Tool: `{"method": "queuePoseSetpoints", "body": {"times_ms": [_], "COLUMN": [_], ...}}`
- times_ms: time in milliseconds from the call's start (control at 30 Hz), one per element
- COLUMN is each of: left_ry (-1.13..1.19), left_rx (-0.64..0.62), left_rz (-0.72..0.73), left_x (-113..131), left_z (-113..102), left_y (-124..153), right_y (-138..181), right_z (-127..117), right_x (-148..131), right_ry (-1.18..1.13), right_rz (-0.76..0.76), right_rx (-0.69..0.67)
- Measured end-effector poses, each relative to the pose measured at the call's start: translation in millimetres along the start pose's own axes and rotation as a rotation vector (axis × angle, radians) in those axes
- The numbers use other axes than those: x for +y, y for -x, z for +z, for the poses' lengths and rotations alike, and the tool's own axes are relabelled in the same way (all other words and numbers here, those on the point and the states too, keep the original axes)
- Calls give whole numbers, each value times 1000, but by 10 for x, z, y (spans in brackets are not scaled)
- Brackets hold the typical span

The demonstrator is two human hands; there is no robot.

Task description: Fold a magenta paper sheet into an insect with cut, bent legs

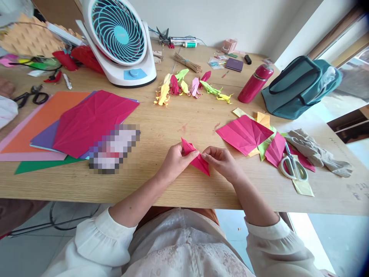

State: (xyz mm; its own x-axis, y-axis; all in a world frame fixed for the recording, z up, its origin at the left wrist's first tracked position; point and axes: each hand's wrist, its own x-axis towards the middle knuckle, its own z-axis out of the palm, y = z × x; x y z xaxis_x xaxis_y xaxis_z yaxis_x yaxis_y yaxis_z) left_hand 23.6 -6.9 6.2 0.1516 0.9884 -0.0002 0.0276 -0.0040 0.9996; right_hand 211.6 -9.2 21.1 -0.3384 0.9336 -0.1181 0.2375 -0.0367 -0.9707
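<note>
A small folded piece of dark pink paper (201, 165) is between my hands, just above the table's front part. My left hand (178, 157) pinches its left side, the thumb lying over the folds. The fingertips of my right hand (219, 159) are closed on its right edge. One pointed corner sticks up at the upper left and another points down to the lower right. To the right lie a creased pink sheet (242, 134) and smaller paper scraps. Behind my hands stands a group of folded paper figures (196, 86) in yellow, green and pink.
On the left lie stacked coloured sheets (95, 119), a blurred-out object (115, 150) and black scissors (31, 96). White-handled scissors (293, 165) and grey gloves (317, 150) lie at the right. A fan (123, 46), a pink bottle (255, 84) and a teal bag (300, 88) stand farther back. Another person's hand (6, 87) shows at far left.
</note>
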Motion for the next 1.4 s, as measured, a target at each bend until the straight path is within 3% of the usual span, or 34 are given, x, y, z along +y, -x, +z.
{"method": "queuePoseSetpoints", "body": {"times_ms": [100, 167, 233, 267, 333, 400, 433, 533, 633, 767, 867, 1000, 1233, 1400], "left_ry": [-230, -403, -681, -811, -972, -1045, -1059, -1126, -1150, -1141, -1119, -1085, -1055, -919], "left_rx": [-86, 4, 124, 83, -147, -371, -414, -430, -421, -419, -431, -443, -442, -253], "left_rz": [80, 172, 428, 568, 806, 918, 943, 891, 805, 739, 703, 700, 749, 797], "left_x": [-12, 16, 51, 59, 34, -43, -91, -199, -196, -128, -132, -221, -312, -303], "left_z": [-135, -247, -333, -359, -374, -354, -338, -296, -271, -236, -208, -195, -200, -284], "left_y": [202, 356, 486, 533, 588, 603, 604, 624, 699, 864, 1020, 1240, 1371, 1370], "right_y": [60, 112, 147, 155, 152, 141, 142, 208, 402, 799, 1090, 1332, 1320, 1280], "right_z": [-8, -40, -67, -74, -71, -53, -42, -8, 41, 175, 313, 486, 663, 679], "right_x": [28, 22, -2, -14, -29, -22, -10, 31, 68, 161, 287, 452, 579, 589], "right_ry": [151, 295, 401, 444, 520, 607, 652, 742, 740, 764, 871, 958, 1083, 1090], "right_rz": [25, 23, 17, 18, 12, -5, -20, -130, -336, -524, -551, -580, -610, -645], "right_rx": [-95, -141, -187, -216, -260, -247, -216, -79, 28, -4, -2, 112, 321, 367]}}
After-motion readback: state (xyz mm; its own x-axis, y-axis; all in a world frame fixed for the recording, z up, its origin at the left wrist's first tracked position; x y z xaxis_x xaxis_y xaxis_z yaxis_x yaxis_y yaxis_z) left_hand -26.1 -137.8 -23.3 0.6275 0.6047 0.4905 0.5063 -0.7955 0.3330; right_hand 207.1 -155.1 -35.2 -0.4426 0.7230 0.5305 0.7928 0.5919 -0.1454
